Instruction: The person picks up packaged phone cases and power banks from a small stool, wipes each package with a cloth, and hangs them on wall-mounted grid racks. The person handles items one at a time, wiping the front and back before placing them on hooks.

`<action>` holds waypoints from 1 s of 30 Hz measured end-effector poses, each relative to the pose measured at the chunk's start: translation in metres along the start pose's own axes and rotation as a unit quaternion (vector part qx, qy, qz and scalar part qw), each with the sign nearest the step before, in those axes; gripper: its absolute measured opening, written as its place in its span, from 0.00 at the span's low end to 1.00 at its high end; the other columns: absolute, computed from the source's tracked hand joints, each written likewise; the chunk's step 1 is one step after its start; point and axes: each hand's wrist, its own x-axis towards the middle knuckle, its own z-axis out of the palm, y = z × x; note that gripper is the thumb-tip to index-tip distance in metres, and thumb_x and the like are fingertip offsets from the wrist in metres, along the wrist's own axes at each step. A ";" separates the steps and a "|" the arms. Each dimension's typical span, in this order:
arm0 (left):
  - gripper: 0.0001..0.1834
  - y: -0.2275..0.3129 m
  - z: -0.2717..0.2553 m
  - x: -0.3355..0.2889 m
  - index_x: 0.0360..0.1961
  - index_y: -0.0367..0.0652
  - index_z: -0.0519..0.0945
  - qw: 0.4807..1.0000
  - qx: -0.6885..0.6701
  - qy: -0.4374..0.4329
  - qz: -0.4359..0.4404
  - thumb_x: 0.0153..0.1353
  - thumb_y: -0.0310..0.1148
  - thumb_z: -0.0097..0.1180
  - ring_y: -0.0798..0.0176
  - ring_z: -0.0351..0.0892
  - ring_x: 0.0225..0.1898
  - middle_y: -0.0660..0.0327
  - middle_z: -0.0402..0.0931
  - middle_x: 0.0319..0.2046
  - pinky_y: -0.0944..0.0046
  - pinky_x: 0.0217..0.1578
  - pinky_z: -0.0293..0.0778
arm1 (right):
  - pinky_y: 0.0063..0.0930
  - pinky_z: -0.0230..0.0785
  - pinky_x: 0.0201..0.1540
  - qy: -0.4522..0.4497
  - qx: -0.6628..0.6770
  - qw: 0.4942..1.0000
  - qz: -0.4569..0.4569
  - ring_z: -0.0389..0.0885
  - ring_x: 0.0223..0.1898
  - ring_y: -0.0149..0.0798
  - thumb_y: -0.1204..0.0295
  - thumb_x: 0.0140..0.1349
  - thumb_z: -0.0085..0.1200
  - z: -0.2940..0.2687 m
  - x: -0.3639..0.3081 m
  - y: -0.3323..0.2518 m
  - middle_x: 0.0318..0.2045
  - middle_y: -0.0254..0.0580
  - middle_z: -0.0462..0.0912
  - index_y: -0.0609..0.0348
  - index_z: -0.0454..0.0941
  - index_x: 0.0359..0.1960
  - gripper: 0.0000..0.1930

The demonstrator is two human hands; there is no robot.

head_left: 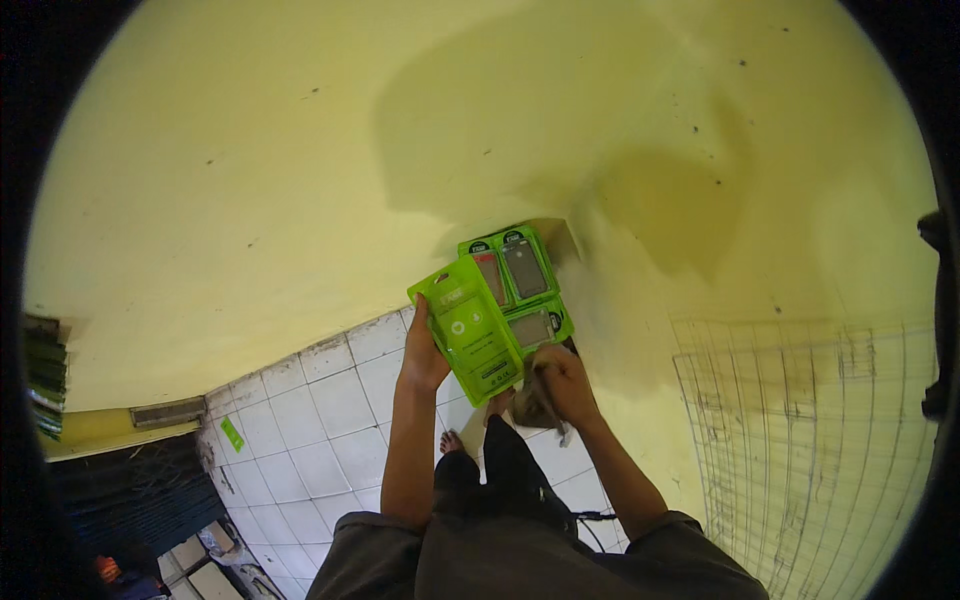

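- Holding: left hand [425,355] grips the front green package [472,330], raised before the yellow wall [250,180].
- Right hand [565,385] clutches a grey cloth [535,405] beneath further green phone-case packages [525,270], above the tiled floor [320,430].

Person, seen from above by the head camera.

- Left hand [425,352]: bare; no glove, ring or watch in view.
- Left forearm: bare from wrist to elbow, with no band or strap.
- Right hand [565,385]: bare, without glove or ring.
- Right forearm: bare to the elbow, unmarked.
- Sleeves [365,555]: short, loose, dull grey-brown cloth, ending at about the elbow on both arms; plain, with no print or trim visible.
- Trousers [500,480]: dark, near black, plain.
- Cord [598,518]: thin and dark, lying across the front of the clothing below the right forearm.
- Foot [452,442]: bare, toes showing; no shoe or sandal to be made out.
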 end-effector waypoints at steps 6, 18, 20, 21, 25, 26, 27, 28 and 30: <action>0.35 -0.060 -0.098 0.116 0.75 0.44 0.66 0.990 0.051 0.121 -0.056 0.82 0.59 0.35 0.50 0.76 0.67 0.52 0.74 0.68 0.47 0.67 0.73 | 0.50 0.70 0.66 0.057 -0.120 0.987 0.086 0.77 0.63 0.62 0.67 0.73 0.51 -0.008 0.171 0.161 0.62 0.66 0.76 0.69 0.76 0.61 0.21; 0.38 -0.108 -0.134 0.116 0.75 0.45 0.66 0.983 0.038 0.161 -0.083 0.79 0.63 0.38 0.49 0.77 0.66 0.52 0.75 0.67 0.44 0.66 0.75 | 0.59 0.68 0.63 0.004 -0.324 0.945 0.044 0.70 0.64 0.63 0.66 0.59 0.69 0.042 0.210 0.277 0.63 0.53 0.71 0.55 0.78 0.63 0.29; 0.38 -0.104 -0.126 0.108 0.75 0.44 0.67 0.983 0.031 0.162 -0.080 0.79 0.63 0.38 0.49 0.77 0.66 0.52 0.75 0.67 0.44 0.66 0.75 | 0.57 0.69 0.64 -0.019 -0.351 0.935 0.050 0.69 0.66 0.62 0.66 0.56 0.72 0.037 0.204 0.261 0.64 0.52 0.71 0.52 0.79 0.63 0.31; 0.38 -0.100 -0.121 0.104 0.75 0.44 0.67 0.984 0.025 0.161 -0.077 0.80 0.63 0.38 0.49 0.77 0.66 0.52 0.75 0.67 0.44 0.66 0.75 | 0.56 0.70 0.63 -0.026 -0.368 0.928 0.053 0.69 0.67 0.60 0.67 0.54 0.73 0.033 0.200 0.250 0.65 0.51 0.71 0.50 0.79 0.63 0.32; 0.37 -0.082 -0.097 0.083 0.75 0.43 0.67 0.990 0.014 0.127 -0.063 0.80 0.62 0.37 0.49 0.77 0.66 0.52 0.75 0.67 0.45 0.66 0.74 | 0.51 0.73 0.62 -0.051 -0.439 0.896 0.042 0.74 0.65 0.57 0.67 0.56 0.73 0.015 0.183 0.203 0.63 0.50 0.76 0.51 0.77 0.65 0.33; 0.37 -0.076 -0.090 0.075 0.74 0.43 0.67 0.993 0.006 0.104 -0.056 0.80 0.62 0.37 0.49 0.77 0.66 0.51 0.75 0.67 0.45 0.66 0.74 | 0.52 0.72 0.64 -0.079 -0.381 0.919 0.058 0.75 0.65 0.57 0.64 0.60 0.70 0.009 0.181 0.190 0.64 0.52 0.76 0.51 0.75 0.67 0.32; 0.37 -0.071 -0.082 0.067 0.74 0.43 0.67 0.994 0.000 0.093 -0.052 0.80 0.61 0.37 0.49 0.77 0.66 0.51 0.75 0.68 0.45 0.66 0.74 | 0.53 0.71 0.65 -0.107 -0.322 0.938 0.074 0.75 0.65 0.57 0.61 0.64 0.67 0.001 0.179 0.174 0.66 0.54 0.75 0.51 0.74 0.69 0.32; 0.37 -0.063 -0.074 0.059 0.74 0.43 0.67 0.994 -0.009 0.099 -0.050 0.80 0.61 0.37 0.49 0.77 0.66 0.51 0.75 0.68 0.45 0.66 0.75 | 0.54 0.70 0.67 -0.139 -0.280 0.942 0.125 0.76 0.66 0.57 0.59 0.68 0.64 0.001 0.178 0.154 0.67 0.56 0.75 0.51 0.72 0.71 0.32; 0.36 -0.049 -0.059 0.036 0.73 0.43 0.68 0.997 -0.008 0.066 -0.033 0.80 0.61 0.38 0.49 0.77 0.66 0.51 0.75 0.68 0.45 0.66 0.75 | 0.46 0.73 0.64 -0.181 -0.083 0.960 0.197 0.81 0.60 0.54 0.61 0.68 0.65 -0.002 0.151 0.104 0.62 0.57 0.79 0.57 0.74 0.69 0.30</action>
